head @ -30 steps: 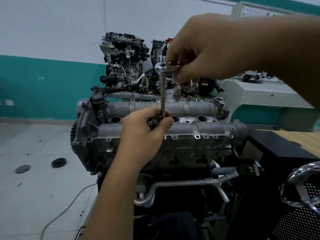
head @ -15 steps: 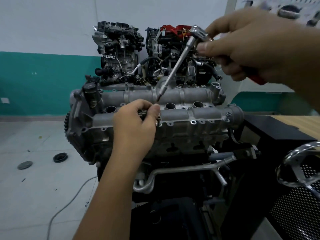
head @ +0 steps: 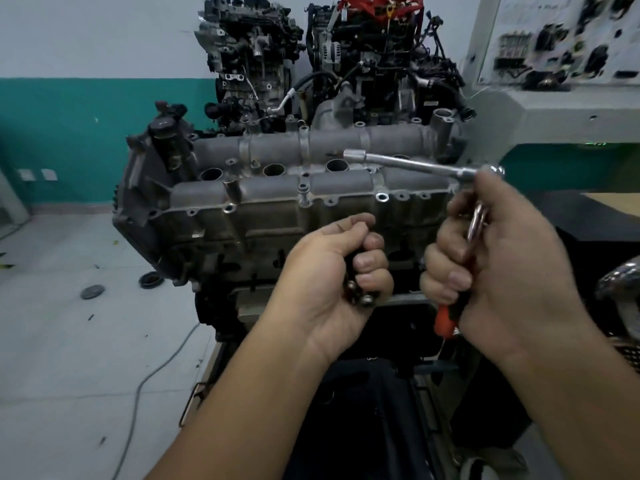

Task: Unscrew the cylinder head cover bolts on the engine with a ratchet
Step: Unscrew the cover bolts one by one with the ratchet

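The grey cylinder head cover (head: pixel 277 195) tops the engine in the middle of the view, with several round plug holes along it. My right hand (head: pixel 502 271) grips the ratchet (head: pixel 415 164) by its orange and black handle. The ratchet's long extension and socket point left and lie level above the cover, off any bolt. My left hand (head: pixel 332 271) is in front of the engine, fingers curled round several removed bolts (head: pixel 360 296) whose heads stick out below the fist. One bolt (head: pixel 303 194) stands up near the cover's front edge.
Two more engines (head: pixel 249 57) stand behind, against the white and teal wall. A grey console with a parts board (head: pixel 561 39) is at the right. Two round discs (head: pixel 91 291) and a cable lie on the floor at the left. A chrome part (head: pixel 620 282) sits at the right edge.
My right hand lifted the ratchet off the cover and swung it down to the right, the extension now level. My left hand drew back from the cover with bolts in its fist.
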`<state>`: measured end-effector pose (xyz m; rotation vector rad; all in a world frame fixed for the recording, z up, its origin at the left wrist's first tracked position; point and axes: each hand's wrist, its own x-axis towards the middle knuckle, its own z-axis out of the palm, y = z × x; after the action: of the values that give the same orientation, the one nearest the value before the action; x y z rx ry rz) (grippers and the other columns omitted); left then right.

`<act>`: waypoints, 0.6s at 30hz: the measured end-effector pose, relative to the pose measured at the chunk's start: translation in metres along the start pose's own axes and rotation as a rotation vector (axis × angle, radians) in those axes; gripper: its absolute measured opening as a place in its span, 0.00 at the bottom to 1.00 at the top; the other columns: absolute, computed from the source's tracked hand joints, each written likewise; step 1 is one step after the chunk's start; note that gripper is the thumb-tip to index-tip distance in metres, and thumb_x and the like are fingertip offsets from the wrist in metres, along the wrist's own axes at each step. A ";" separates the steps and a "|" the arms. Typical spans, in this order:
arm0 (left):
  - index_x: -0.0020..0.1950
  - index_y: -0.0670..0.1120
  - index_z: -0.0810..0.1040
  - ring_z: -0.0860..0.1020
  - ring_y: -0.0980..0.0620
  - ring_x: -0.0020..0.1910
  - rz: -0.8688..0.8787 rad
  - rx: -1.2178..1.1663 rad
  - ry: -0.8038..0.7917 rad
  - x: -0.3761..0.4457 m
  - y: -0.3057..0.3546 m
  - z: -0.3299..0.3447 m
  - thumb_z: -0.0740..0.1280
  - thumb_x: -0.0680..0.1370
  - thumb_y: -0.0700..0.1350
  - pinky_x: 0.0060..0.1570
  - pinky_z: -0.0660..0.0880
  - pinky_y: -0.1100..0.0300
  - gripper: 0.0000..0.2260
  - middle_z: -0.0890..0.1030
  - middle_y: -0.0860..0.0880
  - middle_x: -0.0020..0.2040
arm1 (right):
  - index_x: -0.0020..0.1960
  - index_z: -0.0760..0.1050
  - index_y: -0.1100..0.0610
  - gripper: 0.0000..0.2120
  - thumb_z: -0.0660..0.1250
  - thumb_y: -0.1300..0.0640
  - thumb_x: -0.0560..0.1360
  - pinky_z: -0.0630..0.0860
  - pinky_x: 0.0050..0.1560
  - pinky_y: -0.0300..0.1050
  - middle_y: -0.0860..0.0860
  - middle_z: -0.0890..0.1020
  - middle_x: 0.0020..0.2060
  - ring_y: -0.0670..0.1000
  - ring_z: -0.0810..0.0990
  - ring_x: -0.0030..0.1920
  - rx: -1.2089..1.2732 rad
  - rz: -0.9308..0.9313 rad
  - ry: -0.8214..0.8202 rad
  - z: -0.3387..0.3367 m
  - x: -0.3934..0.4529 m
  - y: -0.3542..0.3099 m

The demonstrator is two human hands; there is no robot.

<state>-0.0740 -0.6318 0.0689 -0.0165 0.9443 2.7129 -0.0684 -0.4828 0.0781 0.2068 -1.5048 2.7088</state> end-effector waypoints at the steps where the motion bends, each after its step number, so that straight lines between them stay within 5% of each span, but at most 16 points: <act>1: 0.50 0.42 0.75 0.67 0.58 0.22 0.019 -0.017 -0.001 0.002 -0.001 -0.001 0.57 0.85 0.37 0.18 0.64 0.68 0.08 0.72 0.47 0.32 | 0.39 0.73 0.52 0.21 0.62 0.36 0.79 0.61 0.24 0.39 0.50 0.64 0.24 0.49 0.60 0.19 0.029 -0.011 -0.030 -0.004 -0.001 0.006; 9: 0.47 0.47 0.79 0.64 0.59 0.20 0.428 0.209 0.001 0.004 0.009 -0.006 0.70 0.76 0.51 0.18 0.58 0.69 0.07 0.74 0.49 0.33 | 0.51 0.81 0.59 0.22 0.56 0.44 0.84 0.66 0.23 0.39 0.50 0.71 0.28 0.46 0.65 0.21 0.083 -0.033 -0.311 -0.023 0.016 0.013; 15: 0.45 0.46 0.79 0.65 0.60 0.20 0.564 0.167 0.071 0.002 0.024 -0.018 0.69 0.79 0.48 0.18 0.59 0.68 0.06 0.77 0.48 0.33 | 0.58 0.75 0.68 0.14 0.59 0.56 0.85 0.69 0.30 0.41 0.57 0.77 0.36 0.49 0.64 0.29 0.482 0.253 -0.615 -0.014 0.019 0.026; 18: 0.46 0.45 0.78 0.65 0.60 0.20 0.561 0.219 0.063 0.000 0.034 -0.028 0.70 0.78 0.46 0.18 0.59 0.69 0.05 0.77 0.47 0.33 | 0.60 0.72 0.68 0.11 0.61 0.60 0.85 0.67 0.34 0.42 0.60 0.78 0.40 0.49 0.65 0.33 0.623 0.355 -0.632 -0.003 0.016 0.033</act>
<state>-0.0851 -0.6743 0.0671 0.2413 1.4438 3.0941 -0.0874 -0.4976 0.0509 0.9712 -0.7297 3.5496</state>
